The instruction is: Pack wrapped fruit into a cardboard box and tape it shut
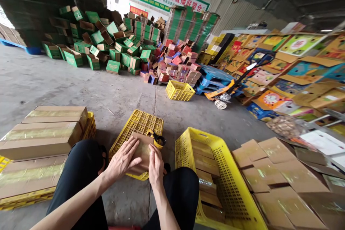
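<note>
A small carton [141, 152] lies on an overturned crate [138, 125] directly before the person. The left hand [122, 160] rests on the carton's left side; the right hand [155, 165] rests on its near right edge. A tape dispenser [157, 138] sits on the crate, just behind the carton. Sealed boxes [43, 133] are stacked to the left. An upright crate [215, 172] holding flat cartons stands to the right, with folded cartons [280, 183] beyond it.

Ahead of you a heap of green cardboard cartons [102, 46] meets a pile of red and pink boxes [178, 66], a small yellow plastic crate [180, 91] stands beside an orange pallet jack [226, 91], and taped brown cartons [43, 133] sit stacked to your left.
</note>
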Demonstrator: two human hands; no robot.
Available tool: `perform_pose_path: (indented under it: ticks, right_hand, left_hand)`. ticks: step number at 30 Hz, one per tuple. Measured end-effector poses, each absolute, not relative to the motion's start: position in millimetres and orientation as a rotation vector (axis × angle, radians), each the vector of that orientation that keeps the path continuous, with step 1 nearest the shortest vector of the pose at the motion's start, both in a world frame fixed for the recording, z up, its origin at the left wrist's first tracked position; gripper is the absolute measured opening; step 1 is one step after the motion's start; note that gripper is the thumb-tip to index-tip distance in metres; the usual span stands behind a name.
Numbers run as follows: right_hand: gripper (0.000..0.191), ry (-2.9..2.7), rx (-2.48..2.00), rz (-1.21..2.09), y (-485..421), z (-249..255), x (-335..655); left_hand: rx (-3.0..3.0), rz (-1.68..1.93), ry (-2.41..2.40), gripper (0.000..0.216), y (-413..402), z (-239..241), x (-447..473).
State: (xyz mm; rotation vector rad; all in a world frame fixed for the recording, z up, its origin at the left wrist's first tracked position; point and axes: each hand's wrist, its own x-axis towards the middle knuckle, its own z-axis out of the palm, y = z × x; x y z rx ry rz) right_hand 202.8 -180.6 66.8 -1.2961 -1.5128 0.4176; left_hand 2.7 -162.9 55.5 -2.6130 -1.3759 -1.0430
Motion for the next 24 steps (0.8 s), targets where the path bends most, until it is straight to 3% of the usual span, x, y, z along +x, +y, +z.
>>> perform_pose_path:
  ticks: [7,15,24]
  right_hand:
    - [0.060,-1.321,-1.386,0.647,-185.8,59.3,197.1]
    - [0.050,-1.702,-1.425,0.144,-226.7,45.9,199.1]
    - [0.049,-1.856,-1.411,-0.027,-243.6,54.7,204.1]
  left_hand:
    - [-2.558,-1.063,-1.428,0.084,-163.3,54.2,7.1]
    - [-2.555,-1.050,-1.415,0.091,-163.2,54.2,9.1]
    - [-2.711,-0.973,-1.381,0.080,-200.8,52.5,-24.0]
